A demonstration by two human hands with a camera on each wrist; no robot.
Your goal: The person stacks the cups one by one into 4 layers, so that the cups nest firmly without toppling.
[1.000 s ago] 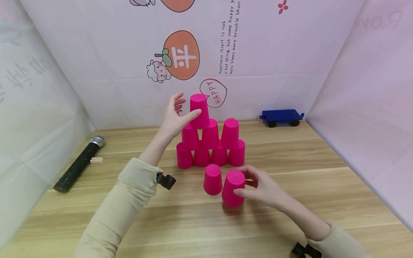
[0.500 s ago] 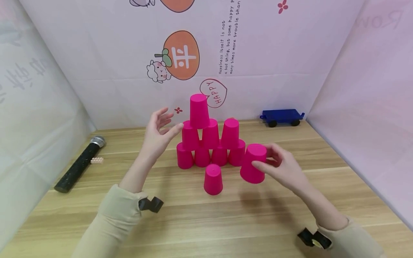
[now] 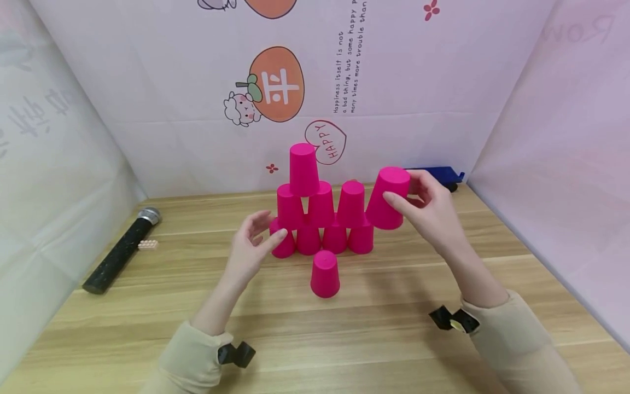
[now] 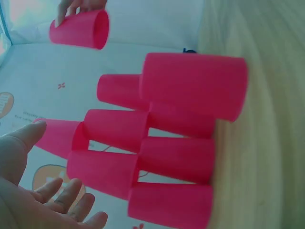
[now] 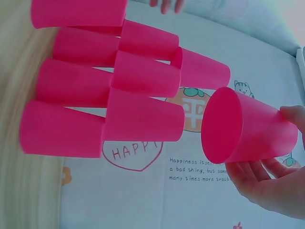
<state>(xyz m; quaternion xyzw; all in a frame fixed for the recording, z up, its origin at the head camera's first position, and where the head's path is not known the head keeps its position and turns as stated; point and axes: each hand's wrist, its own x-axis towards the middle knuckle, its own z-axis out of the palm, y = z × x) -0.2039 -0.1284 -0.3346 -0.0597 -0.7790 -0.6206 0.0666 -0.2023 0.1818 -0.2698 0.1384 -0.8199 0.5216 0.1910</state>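
Observation:
My right hand (image 3: pixel 433 208) holds an upside-down pink cup (image 3: pixel 389 198) in the air beside the right end of a stack, thumb on its near side; its open mouth shows in the right wrist view. The stack has several upturned pink cups in its bottom row (image 3: pixel 308 241), three cups in the second row (image 3: pixel 321 205) and one top cup (image 3: pixel 303 169) over the left pair. With nothing in it, my left hand (image 3: pixel 251 246) hovers near the stack's lower left, fingers loosely bent. In front of the stack a single pink cup (image 3: pixel 325 274) stands mouth down on the table.
A black microphone (image 3: pixel 120 251) lies on the left of the wooden table (image 3: pixel 315 350), beside a small pale studded block (image 3: pixel 147 244). At the back right, a blue toy wagon (image 3: pixel 445 176) is partly hidden behind my right hand. Printed white sheeting (image 3: pixel 197 137) walls the table.
The right hand has lifted its cup off the table and carried it up and back beside the second row. The left hand has drawn away from the top cup, down and toward me.

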